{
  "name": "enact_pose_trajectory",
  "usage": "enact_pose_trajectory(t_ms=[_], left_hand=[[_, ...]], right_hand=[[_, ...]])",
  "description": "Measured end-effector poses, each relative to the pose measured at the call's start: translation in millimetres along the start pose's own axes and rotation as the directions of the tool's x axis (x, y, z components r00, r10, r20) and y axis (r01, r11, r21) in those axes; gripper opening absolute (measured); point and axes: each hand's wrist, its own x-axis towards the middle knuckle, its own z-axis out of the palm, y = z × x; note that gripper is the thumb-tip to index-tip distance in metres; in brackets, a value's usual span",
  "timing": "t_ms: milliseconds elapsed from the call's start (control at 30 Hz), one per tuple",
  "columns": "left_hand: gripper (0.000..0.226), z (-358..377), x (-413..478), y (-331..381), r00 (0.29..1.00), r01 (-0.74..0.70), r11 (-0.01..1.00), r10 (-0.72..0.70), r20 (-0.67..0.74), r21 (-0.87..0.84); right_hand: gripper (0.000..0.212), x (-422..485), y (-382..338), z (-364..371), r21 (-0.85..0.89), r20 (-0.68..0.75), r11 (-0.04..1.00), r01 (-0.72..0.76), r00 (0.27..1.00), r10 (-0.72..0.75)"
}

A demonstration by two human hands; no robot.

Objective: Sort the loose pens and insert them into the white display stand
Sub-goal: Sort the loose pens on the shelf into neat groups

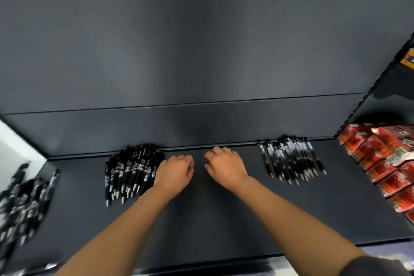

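Stacked red packs (380,161), dark shelf (212,219)

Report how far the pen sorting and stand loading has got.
Done: pens lie grouped on the shelf: a black pile, a clear-barrelled row, a blurred pile far left. In hand: nothing visible; the left hand sits beside the black pile, the right hand over bare shelf. Left: all inserting; no pen is seen in a stand, and the white surface at the left edge is too cropped to identify.

shelf (212,208): dark grey | left pens (132,170): black | right pens (291,159): clear-and-black | packs (385,159): red
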Motion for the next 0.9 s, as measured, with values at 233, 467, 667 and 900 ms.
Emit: enact_pose_trajectory(t_ms=[233,467,667,900], left_hand=[[0.018,-31.1,-54.2,-70.4,0.994,0.085,0.996,-0.083,-0.074,0.029],[0.016,-55.4,-128.7,-162.7,0.986,0.166,0.985,-0.165,-0.028,0.038],[0.017,-64.8,-178.0,-228.8,0.984,0.158,0.987,-0.158,0.083,0.006],[0.017,-65.5,-205.0,-268.2,0.971,0.049,0.995,-0.027,0.238,-0.083]], right_hand=[[0.031,12.9,-84.7,2.5,0.051,0.078,0.981,0.185,0.979,-0.189],[0.023,12.1,-199.3,12.4,0.194,0.246,0.931,0.308,0.904,-0.35],[0.021,6.9,-286.9,25.7,0.238,0.43,0.916,0.322,0.811,-0.396],[0.031,0.9,-337.1,41.7,0.156,0.676,0.95,0.27,0.672,-0.302]])
